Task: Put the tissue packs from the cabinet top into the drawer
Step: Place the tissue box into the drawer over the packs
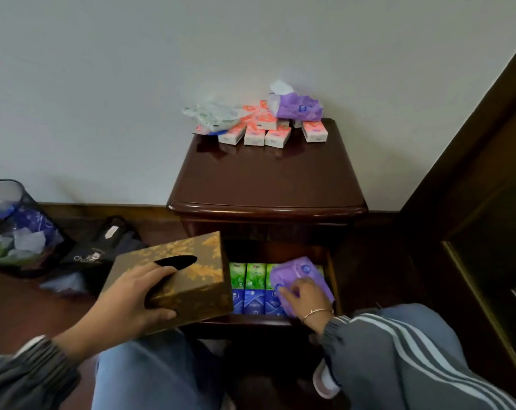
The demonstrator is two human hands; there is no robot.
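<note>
Drawer (333, 279) holds green and blue packs; right hand (302, 294) presses purple tissue pack (295, 269) onto them. Left hand (138, 294) grips gold tissue box (174, 276) beside drawer. Orange packs (265, 131) remain above, atop the cabinet (265, 179). Roughly half done.

packs (276, 125) at rear of cabinet top (265, 179) | drawer (335, 279) below, packs inside | bin (17, 226) far left

Lighting: soft, dim, even. Glare streak along cabinet top (265, 207) beyond both hands. Wide-angle bending at edges; slight overall softness.
</note>
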